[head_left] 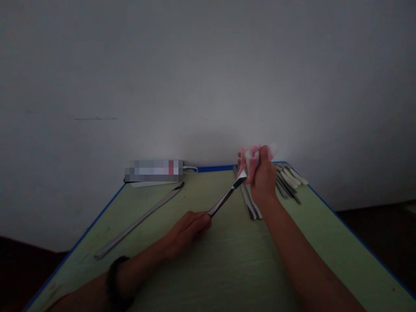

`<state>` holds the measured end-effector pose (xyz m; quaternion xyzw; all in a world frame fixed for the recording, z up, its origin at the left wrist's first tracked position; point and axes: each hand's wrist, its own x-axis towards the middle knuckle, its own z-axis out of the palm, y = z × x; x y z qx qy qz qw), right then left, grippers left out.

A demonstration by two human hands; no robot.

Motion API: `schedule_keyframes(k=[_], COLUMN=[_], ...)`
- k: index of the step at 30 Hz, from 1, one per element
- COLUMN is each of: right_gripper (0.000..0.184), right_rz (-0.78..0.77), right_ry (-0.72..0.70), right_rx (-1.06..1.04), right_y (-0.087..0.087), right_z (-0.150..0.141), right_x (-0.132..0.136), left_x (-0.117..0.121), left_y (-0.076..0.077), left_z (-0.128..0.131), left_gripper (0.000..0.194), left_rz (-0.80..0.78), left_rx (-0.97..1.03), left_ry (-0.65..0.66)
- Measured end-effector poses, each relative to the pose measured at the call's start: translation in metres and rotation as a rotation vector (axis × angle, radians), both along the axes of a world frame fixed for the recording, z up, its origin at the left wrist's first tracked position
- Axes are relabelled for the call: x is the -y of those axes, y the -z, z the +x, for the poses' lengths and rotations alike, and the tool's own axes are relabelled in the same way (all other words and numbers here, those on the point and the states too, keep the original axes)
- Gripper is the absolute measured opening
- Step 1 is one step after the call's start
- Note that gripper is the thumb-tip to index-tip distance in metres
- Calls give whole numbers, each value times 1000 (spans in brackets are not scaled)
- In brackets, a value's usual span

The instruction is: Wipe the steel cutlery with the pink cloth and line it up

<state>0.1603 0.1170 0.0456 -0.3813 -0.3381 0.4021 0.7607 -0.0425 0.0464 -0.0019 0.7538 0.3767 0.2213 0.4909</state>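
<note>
My left hand (188, 229) is closed around the handle of a shiny metal table knife (224, 200), held slanting up to the right above the table. A pink and white cloth (252, 161) is bunched in my right hand (265, 183), whose fingers are closed on it. The cloth meets the far end of the knife and hides its tip. Beneath the right hand lie several metal knives (248, 203) side by side, partly covered by the hand. Off to the left, a single long metal knife (139, 224) rests slantwise on the table.
The green table (221, 268) has a blue edge and stands against a grey wall (201, 78). At its back left is a blurred-out box-like object (154, 171) with a white cord (191, 168). Several pieces of cutlery (287, 182), some white-handled, lie at the back right.
</note>
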Motion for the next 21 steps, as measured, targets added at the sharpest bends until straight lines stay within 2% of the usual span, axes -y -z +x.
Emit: schedule_keyframes(k=[4, 12, 18, 21], right_gripper=[52, 63, 63, 62], right_rz=[-11, -93, -204, -231], right_ry=[34, 66, 14, -11], right_rx=[-11, 292, 433, 492], right_y=[0, 19, 39, 44], right_z=[-7, -38, -57, -61], right_x=[6, 18, 27, 29], left_x=[3, 0, -2, -3], left_y=[1, 9, 12, 11], left_z=[2, 5, 6, 7], left_gripper=[37, 38, 40, 41], left_rz=[14, 28, 1, -1], left_rx=[-3, -61, -42, -28], left_ry=[5, -34, -108, -118])
